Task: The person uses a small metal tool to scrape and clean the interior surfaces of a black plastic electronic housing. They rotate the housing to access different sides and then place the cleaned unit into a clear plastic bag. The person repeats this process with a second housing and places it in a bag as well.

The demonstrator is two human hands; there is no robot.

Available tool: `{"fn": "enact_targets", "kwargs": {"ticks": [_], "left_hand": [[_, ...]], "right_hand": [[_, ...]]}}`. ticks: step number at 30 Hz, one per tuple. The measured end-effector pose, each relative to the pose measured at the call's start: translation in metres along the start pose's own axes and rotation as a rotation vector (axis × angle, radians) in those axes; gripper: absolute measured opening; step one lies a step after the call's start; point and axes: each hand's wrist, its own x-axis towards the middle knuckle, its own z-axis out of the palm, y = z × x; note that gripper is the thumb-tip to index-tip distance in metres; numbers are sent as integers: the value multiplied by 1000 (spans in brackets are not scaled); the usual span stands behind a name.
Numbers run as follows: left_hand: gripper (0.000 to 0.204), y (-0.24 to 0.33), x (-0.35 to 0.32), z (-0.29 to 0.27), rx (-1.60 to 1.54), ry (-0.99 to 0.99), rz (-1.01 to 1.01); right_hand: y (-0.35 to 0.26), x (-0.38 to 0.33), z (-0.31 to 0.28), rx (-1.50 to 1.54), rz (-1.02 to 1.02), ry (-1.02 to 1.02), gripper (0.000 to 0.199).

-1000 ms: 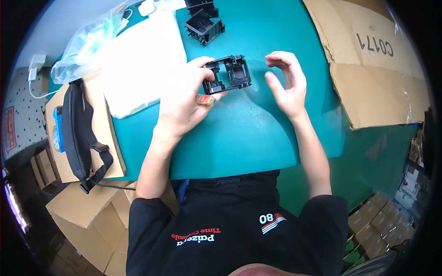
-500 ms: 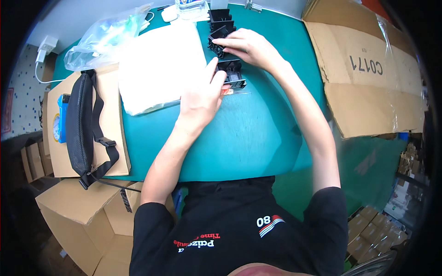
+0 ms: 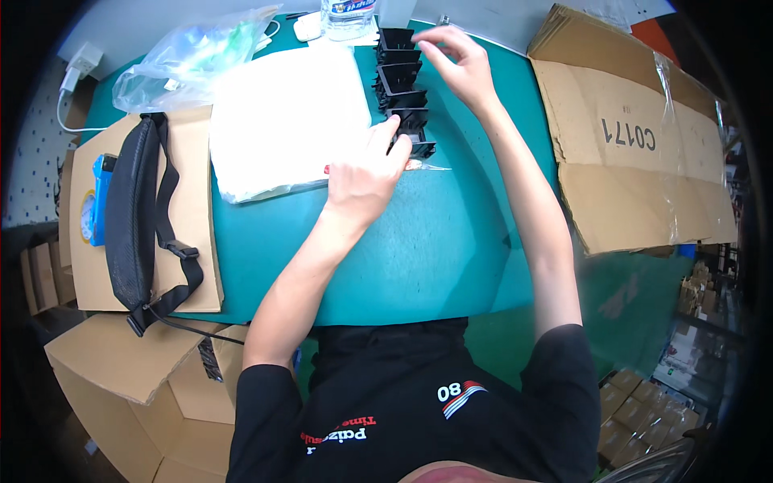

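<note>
Several black plastic housings (image 3: 403, 80), open boxes with thin walls, stand in a line running away from me on the green table. My left hand (image 3: 364, 177) holds the nearest housing (image 3: 419, 143) by its left side, thumb and forefinger on it, partly hiding it. At the far end, my right hand (image 3: 465, 71) is raised beside the farthest housing (image 3: 397, 40). Its thumb and forefinger are apart, with their tips close to that housing's right edge; whether they touch it is unclear. A small clear plastic bag (image 3: 431, 167) pokes out below the nearest housing.
A large white bag (image 3: 286, 121) lies left of the line, beside a crumpled clear bag (image 3: 189, 68). A black waist pouch (image 3: 137, 217) rests on cardboard at left. One open carton (image 3: 636, 145) stands right, another (image 3: 153, 386) lower left. A water bottle (image 3: 348, 18) is behind.
My right hand has let go of a housing in the middle and moved to the far end. The housings now stand in a closer, straighter line. My left hand stays at the nearest one.
</note>
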Motion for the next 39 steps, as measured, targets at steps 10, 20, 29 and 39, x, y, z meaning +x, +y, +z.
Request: {"fn": "enact_targets", "kwargs": {"ticks": [10,20,29,39], "left_hand": [[39,-2,8,13,124,-20,-89],[14,10,3,-20,-272,5,-155],[18,28,-3,-22,-325,-346,-210],[27,43,0,-25,-134,-447,0]], "right_hand": [[33,40,21,-253,3,-407,52],[-35,-16,-73,-344,-102,132,45],[-95,-160,-83,-86,85,-183,67],[-94,-171,-60,36,210,-131,82]]}}
